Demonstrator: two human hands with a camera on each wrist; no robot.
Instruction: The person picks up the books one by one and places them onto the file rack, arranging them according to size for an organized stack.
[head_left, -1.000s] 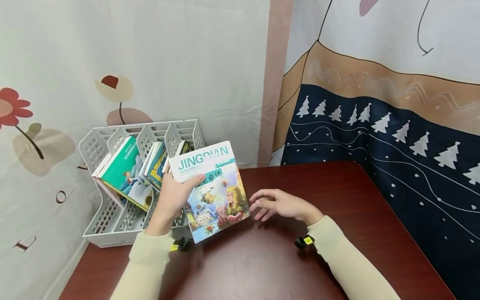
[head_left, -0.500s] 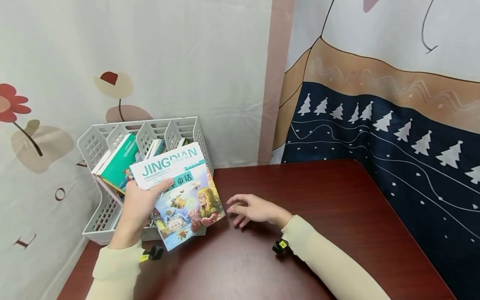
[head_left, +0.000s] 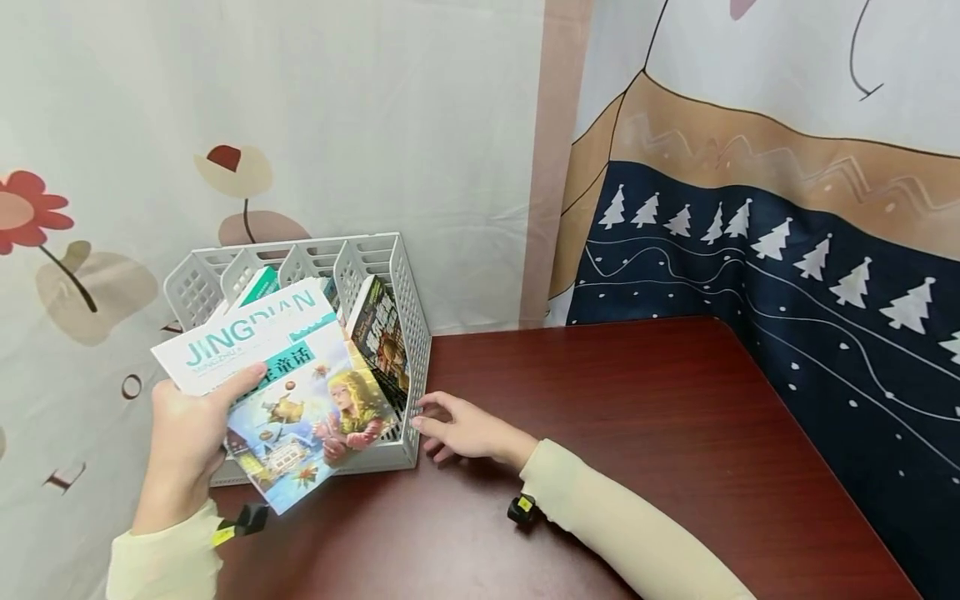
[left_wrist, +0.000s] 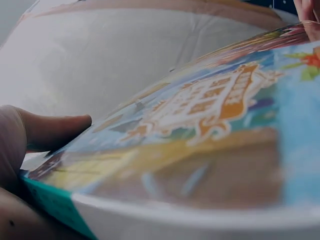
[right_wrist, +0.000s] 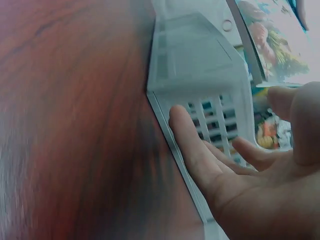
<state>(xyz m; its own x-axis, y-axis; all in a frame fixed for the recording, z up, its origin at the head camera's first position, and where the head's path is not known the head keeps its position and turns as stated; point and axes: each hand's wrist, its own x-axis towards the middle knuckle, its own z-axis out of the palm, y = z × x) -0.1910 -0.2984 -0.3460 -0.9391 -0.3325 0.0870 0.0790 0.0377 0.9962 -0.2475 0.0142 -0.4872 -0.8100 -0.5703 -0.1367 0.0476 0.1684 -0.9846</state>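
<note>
My left hand (head_left: 191,433) grips a paperback book (head_left: 288,408) by its left edge, thumb across the cover. White lettering space with teal "JINGDIAN" tops the cover, above a picture of a blond child. The book is tilted and hangs in front of a light grey divided file rack (head_left: 416,333), hiding much of it. In the left wrist view the book's cover (left_wrist: 200,110) fills the foreground beneath the thumb. My right hand (head_left: 468,429) is at the rack's right side wall, fingers loosely bent and holding nothing; the right wrist view shows its fingers beside the perforated wall (right_wrist: 215,120).
Inside the rack, a dark-covered book (head_left: 381,333) leans in the rightmost compartment, and a green book (head_left: 258,285) stands farther left. The rack sits on a reddish-brown table (head_left: 600,400) against a pale curtain (head_left: 405,125). A dark blue tree-printed cloth (head_left: 787,308) borders the right.
My left hand has carried the book leftward across the front of the rack, uncovering the dark book at right. My right hand has moved left, up to the rack's side.
</note>
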